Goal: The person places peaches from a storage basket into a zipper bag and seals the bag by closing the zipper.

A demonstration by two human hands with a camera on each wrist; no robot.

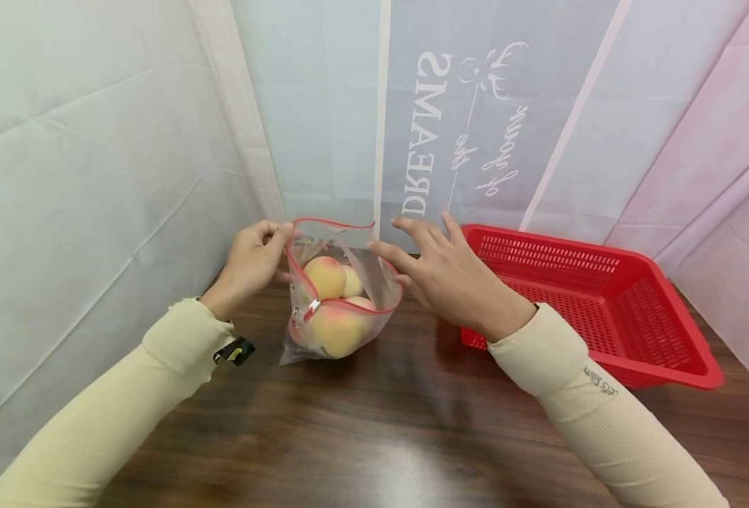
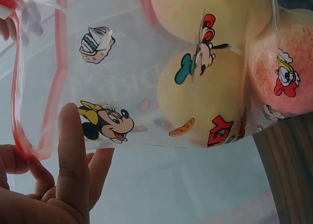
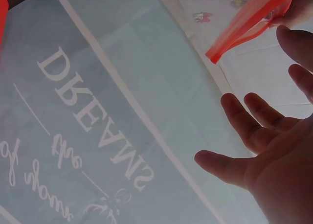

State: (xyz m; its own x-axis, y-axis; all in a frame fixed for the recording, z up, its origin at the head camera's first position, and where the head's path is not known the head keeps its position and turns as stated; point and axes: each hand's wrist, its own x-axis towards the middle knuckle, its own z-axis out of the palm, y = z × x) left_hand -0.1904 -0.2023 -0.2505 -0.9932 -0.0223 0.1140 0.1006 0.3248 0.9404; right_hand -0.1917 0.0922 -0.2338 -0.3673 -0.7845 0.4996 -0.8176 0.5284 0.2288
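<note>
A clear zip bag [image 1: 380,311] with a red-edged mouth stands open on the table, several yellow-pink peaches [image 1: 325,276] inside it. Its white and red slider [image 1: 313,305] sits on the near side of the mouth. My left hand [image 1: 250,261] pinches the bag's left corner between thumb and finger. Cartoon prints, one a mouse [image 2: 110,123], cover the bag wall in the left wrist view. My right hand [image 1: 447,282] is spread beside the bag's right edge; in the right wrist view its fingers [image 3: 237,119] are apart, below the red zip strip [image 3: 244,28].
A red perforated plastic basket [image 1: 641,331] stands on the right, partly behind my right forearm. The dark wooden table [image 1: 349,437] lies beneath everything. Pale printed cloth [image 1: 323,106] hangs behind, and light cloth [image 1: 94,176] walls the left side.
</note>
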